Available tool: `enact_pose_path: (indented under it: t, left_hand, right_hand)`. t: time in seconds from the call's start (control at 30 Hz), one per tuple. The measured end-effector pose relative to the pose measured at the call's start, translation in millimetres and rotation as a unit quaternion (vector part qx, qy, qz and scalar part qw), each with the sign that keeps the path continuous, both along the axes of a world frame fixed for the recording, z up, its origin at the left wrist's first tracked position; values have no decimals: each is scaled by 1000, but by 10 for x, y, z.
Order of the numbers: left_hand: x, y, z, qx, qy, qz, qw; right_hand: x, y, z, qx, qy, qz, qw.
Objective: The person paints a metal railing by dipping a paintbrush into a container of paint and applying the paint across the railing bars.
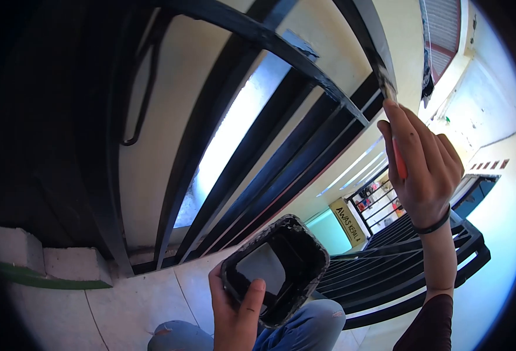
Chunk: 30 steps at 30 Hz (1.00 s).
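My right hand [424, 161] is closed round a paintbrush with a red handle [399, 159]. The bristles [388, 88] touch the curved metal bar [366, 44] at the upper right of the gate, which is mostly black with a greyish stretch near the brush. Low in the middle, my left hand [237, 313] grips a square black container [313, 248] by its near side, with the thumb over the rim. Dark, shiny paint [263, 269] lies inside it. The container is tilted above my knees.
The black gate bars [228, 131] fill the left and middle. Another black railing [375, 281] stands at the lower right, below a sign [347, 224] reading "AWAS KEPALA". Concrete blocks [73, 266] sit on the tiled floor [135, 307] at lower left.
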<state>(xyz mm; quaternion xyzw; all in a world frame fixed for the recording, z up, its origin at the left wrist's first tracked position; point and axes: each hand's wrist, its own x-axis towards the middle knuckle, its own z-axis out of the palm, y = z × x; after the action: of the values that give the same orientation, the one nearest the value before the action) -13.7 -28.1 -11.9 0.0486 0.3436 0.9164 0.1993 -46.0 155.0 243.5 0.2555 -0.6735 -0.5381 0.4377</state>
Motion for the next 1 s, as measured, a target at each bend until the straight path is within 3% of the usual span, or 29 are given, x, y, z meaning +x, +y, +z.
enact_pose_path:
  t: [0.1, 0.23, 0.37, 0.47, 0.63, 0.87, 1.0]
  left_hand:
    - [16, 10, -41, 12, 3, 13, 1000]
    - [31, 1, -36, 18, 7, 13, 1000]
    - [29, -41, 7, 27, -9, -1, 1000]
    - [19, -72, 33, 40, -13, 1, 999]
    - [17, -33, -4, 23, -1, 7, 1000]
    - [30, 2, -65, 28, 13, 29, 999]
    - [28, 6, -38, 24, 25, 32, 999]
  right_hand:
    - [-74, 4, 26, -20, -2, -41, 999]
    - [-188, -218, 171, 19, -14, 78, 997]
    - [-54, -287, 66, 23, -1, 46, 999]
    - [-16, -300, 30, -21, -6, -48, 999]
    - [-149, -367, 245, 35, -23, 56, 998]
    - [-2, -436, 39, -10, -20, -34, 999]
    - [-149, -368, 173, -3, -27, -7, 1000]
